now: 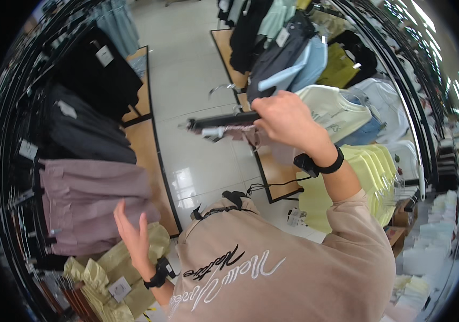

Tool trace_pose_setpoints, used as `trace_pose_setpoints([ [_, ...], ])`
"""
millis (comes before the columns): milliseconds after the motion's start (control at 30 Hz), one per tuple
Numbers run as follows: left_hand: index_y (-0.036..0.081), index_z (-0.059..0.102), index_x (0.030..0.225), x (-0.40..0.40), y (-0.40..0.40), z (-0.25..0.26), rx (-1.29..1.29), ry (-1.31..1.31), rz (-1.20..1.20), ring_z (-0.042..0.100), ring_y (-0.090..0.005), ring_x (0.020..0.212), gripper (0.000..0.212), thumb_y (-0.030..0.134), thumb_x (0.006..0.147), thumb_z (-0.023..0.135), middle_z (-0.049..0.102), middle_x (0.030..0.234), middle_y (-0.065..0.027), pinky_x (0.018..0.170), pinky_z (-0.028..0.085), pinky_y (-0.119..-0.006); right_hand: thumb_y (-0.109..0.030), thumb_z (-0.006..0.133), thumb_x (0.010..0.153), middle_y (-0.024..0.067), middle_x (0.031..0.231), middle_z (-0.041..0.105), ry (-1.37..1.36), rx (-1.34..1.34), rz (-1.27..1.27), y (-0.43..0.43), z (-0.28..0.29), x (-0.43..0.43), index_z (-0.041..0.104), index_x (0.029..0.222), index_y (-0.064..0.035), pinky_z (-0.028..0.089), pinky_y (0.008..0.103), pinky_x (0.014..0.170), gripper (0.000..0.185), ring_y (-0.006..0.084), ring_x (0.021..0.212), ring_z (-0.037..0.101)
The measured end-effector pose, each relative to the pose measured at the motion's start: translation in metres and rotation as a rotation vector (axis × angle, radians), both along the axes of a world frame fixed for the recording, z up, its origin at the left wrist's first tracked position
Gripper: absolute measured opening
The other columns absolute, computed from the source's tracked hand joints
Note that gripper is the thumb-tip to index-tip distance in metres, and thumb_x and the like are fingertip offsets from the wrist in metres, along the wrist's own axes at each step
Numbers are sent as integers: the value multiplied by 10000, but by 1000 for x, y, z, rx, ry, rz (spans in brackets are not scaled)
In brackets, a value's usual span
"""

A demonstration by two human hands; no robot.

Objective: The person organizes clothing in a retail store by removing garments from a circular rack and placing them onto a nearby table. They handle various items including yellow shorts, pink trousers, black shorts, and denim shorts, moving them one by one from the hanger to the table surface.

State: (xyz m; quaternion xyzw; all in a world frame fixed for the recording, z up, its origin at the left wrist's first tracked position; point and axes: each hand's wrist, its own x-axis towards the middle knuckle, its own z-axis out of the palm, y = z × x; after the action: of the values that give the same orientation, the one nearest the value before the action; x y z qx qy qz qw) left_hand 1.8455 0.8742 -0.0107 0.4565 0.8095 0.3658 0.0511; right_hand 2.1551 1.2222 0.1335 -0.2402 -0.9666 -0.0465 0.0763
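My right hand [285, 120] is raised over the aisle and grips a black clothes hanger [225, 120]. Its metal hook appears to stick up at the far side. Beneath the bar hangs a pinkish garment [243, 135], mostly hidden by the hanger and my hand. A white tag [212, 133] shows at the bar's end. My left hand [132, 235] has its fingers apart and holds nothing. It is in front of mauve trousers or skirts [96, 201] on the left rack; whether it touches them I cannot tell. Below it hang pale khaki garments [124, 277] with a white tag.
Black garments [96, 76] and dark grey ones [88, 124] hang farther along the left rack. On the right hang a cream top [330, 104], yellow garments [346, 173] and light blue clothing [310, 64]. Wooden rack bases [145, 153] border the tiled floor [189, 72]. A cord [277, 184] trails from my right wrist.
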Motion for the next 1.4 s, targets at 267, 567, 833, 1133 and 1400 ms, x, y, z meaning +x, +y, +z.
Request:
trace_pose_setpoints([
  [267, -27, 560, 1355, 9, 39, 102, 118, 453, -153, 567, -427, 1235, 714, 274, 778, 853, 618, 1298, -206, 1082, 418, -515, -114, 833, 708, 101, 749, 626, 280, -100, 527, -58, 41, -96, 625, 909, -58, 457, 415, 689, 294, 323, 724, 629],
  [567, -8, 623, 920, -36, -23, 146, 186, 450, 115, 573, -295, 660, 291, 119, 795, 852, 585, 793, -111, 605, 462, -391, -107, 809, 779, 96, 818, 685, 377, -269, 856, -74, 42, -211, 648, 991, -66, 452, 410, 714, 269, 338, 768, 649],
  [833, -2, 615, 835, -89, -35, 142, 141, 420, 420, 655, -410, 686, 351, 300, 912, 776, 659, 738, -190, 617, 487, -471, -112, 792, 848, 113, 975, 693, 477, -201, 998, -72, 12, -362, 667, 1098, -43, 419, 428, 1039, 288, 309, 969, 648],
  [1133, -34, 619, 794, -143, -52, 97, 94, 392, 667, 662, -433, 685, 472, 401, 912, 757, 666, 710, -229, 613, 492, -489, -132, 774, 865, 110, 1054, 679, 436, -206, 1102, -100, -34, -475, 671, 1145, -49, 417, 451, 1084, 309, 318, 1122, 625],
  [1400, -26, 600, 761, -166, -84, 98, 83, 381, 795, 649, -427, 652, 498, 417, 915, 767, 640, 666, -209, 608, 488, -483, -118, 635, 924, 119, 1130, 654, 533, -138, 1249, -134, -32, -525, 650, 1218, -41, 392, 456, 1112, 304, 319, 1155, 599],
])
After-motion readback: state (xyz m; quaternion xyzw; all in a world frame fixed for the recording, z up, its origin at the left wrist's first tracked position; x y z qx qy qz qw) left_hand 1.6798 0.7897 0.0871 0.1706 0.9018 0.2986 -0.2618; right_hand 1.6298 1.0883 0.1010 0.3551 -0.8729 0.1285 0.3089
